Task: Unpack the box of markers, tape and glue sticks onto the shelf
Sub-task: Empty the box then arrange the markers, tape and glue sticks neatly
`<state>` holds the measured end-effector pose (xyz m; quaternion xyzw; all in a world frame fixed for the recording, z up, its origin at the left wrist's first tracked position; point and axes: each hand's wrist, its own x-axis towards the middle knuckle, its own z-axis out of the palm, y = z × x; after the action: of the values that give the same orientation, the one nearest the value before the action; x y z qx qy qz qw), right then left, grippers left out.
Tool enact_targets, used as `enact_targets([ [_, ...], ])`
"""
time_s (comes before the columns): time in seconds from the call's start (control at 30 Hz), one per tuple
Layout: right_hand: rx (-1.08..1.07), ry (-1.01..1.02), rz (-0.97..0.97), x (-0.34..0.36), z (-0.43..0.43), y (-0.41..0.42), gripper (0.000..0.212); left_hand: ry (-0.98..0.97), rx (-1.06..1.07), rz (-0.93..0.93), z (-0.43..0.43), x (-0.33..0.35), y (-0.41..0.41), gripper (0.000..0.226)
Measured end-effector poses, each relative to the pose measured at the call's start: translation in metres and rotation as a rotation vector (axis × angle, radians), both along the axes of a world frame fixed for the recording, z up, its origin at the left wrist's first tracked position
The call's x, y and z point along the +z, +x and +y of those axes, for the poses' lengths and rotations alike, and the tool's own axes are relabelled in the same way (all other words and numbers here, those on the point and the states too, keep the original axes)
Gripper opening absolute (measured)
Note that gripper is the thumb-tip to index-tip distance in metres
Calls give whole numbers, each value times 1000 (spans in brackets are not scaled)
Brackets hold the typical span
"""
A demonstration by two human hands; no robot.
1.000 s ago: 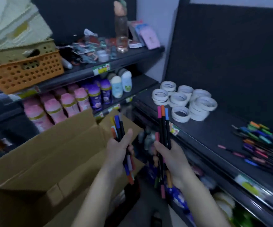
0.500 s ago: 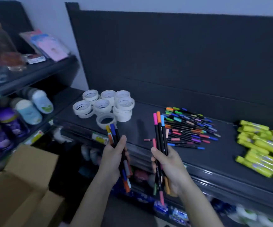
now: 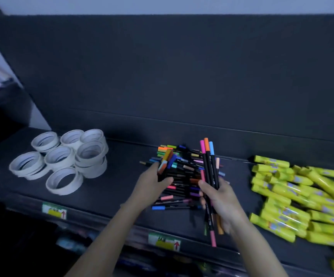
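Dark back panel (image 3: 182,76) beneath a pale wall (image 3: 162,5).

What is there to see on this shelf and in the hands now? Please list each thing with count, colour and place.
shelf: one, dark, across the view
back panel: one, dark, behind the shelf
tape rolls: several, white, left on the shelf, some stacked
marker pile: many, mixed colours, middle of the shelf
glue sticks: many, yellow, right on the shelf
price labels: two, green and yellow, shelf's front edge
left-hand markers: a few, orange and blue caps, at the pile's left edge
right-hand markers: a bundle, top caps pink, orange, blue, held upright
left hand: grips its markers
right hand: grips its markers
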<state>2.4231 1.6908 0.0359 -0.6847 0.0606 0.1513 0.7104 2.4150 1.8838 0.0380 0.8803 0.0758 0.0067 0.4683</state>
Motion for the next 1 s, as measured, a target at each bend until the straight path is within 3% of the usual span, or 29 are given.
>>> enact_targets([
  [0.17,-88,-39,-33,-4,-16,24,11,519,-287,3,-7,-11,60,27],
  [0.37,-178,-215,-112,0,-21,47,12,765,-575,24,-21,-23,110,29],
  [0.5,-215,-365,-147,1,-21,68,14,779,-700,6,-18,-34,134,34],
  [0.63,-200,-518,-154,-7,-15,85,13,734,-717,-61,-5,-42,143,54],
  [0.77,-15,-824,-217,-8,-6,95,21,638,-592,-116,21,-53,136,73],
  [1.0,404,-1121,-383,-3,34,139,26,403,-299,-49,62,-66,116,107],
])
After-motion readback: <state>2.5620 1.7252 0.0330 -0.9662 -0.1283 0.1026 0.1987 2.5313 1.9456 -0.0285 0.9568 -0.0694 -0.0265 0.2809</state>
